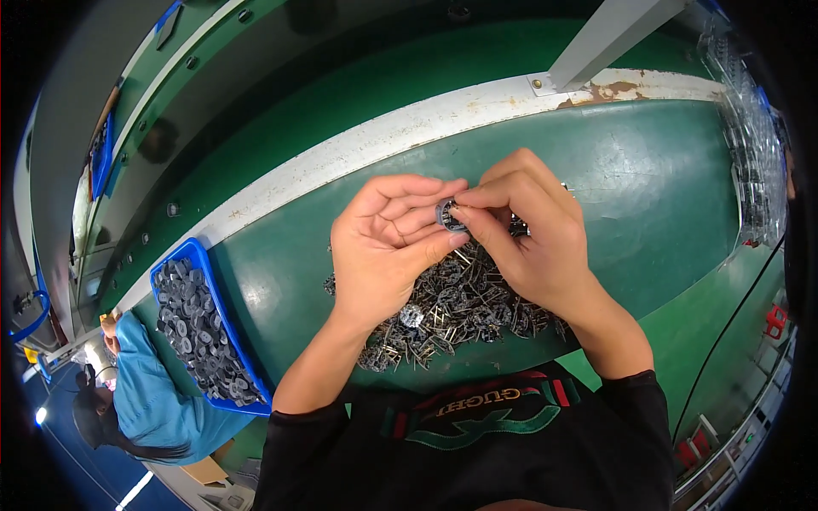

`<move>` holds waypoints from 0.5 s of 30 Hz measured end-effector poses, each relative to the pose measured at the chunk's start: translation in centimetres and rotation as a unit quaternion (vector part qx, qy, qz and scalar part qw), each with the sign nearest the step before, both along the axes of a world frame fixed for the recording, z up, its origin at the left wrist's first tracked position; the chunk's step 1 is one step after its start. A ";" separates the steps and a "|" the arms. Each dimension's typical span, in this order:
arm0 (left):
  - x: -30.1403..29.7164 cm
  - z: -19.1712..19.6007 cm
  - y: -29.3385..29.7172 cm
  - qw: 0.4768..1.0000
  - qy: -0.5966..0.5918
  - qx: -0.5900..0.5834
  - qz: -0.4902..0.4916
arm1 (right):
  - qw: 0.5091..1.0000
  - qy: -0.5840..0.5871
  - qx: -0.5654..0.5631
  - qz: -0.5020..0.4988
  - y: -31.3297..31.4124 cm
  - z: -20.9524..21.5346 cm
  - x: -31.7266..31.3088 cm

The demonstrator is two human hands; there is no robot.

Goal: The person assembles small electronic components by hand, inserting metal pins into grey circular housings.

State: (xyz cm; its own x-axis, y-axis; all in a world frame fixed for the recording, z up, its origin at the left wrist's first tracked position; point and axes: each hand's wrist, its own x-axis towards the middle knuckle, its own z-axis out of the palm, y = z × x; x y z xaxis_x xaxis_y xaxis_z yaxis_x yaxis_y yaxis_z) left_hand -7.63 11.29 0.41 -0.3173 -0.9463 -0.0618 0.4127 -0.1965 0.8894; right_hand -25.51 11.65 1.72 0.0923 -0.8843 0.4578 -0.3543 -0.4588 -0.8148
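Above the bench, my two hands meet at a small round grey plastic housing. My left hand has its palm turned up and grips the housing between thumb and fingers. The thumb and index finger of my right hand pinch at the housing's open side, where a bit of metal shows; how that piece sits is too small to tell. Under both hands spreads a loose pile of small dark parts with metal pins, partly hidden by my hands and wrists.
A blue tray full of grey round plastic caps stands left on the green bench. A white rail and a grey post bound the far side. Clear plastic trays stack right. A blue-sleeved person sits left.
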 end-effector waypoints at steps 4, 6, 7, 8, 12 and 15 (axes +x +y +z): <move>-0.3 0.5 -0.2 1.000 -0.024 0.005 -0.008 | 0.999 0.003 0.033 0.014 0.0 -0.3 -0.7; -0.4 0.9 -0.7 0.998 -0.053 0.016 0.000 | 1.000 -0.007 0.019 0.020 0.0 -1.0 -0.9; 0.1 1.0 -1.4 0.997 -0.068 0.011 -0.018 | 0.999 -0.024 0.000 0.039 -0.6 -1.3 -0.9; 0.1 1.0 -2.1 0.996 -0.083 0.008 -0.036 | 0.999 -0.022 0.000 0.034 -1.1 -1.2 -1.6; 0.7 2.5 -5.9 0.984 -0.171 -0.053 -0.004 | 0.989 0.070 0.103 0.079 -2.4 2.3 -6.5; 2.5 0.6 -11.3 0.952 -0.264 -0.108 0.115 | 0.954 0.228 0.183 0.071 -2.7 4.0 -11.2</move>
State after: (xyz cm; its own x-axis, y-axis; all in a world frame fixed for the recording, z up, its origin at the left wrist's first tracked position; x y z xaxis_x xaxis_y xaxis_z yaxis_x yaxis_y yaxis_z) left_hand -5.12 0.01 1.04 -0.0792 -0.9957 0.0477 -0.0921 0.0550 0.9942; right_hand -36.70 8.92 5.69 0.3385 -0.9409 0.0038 -0.6656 -0.2423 -0.7059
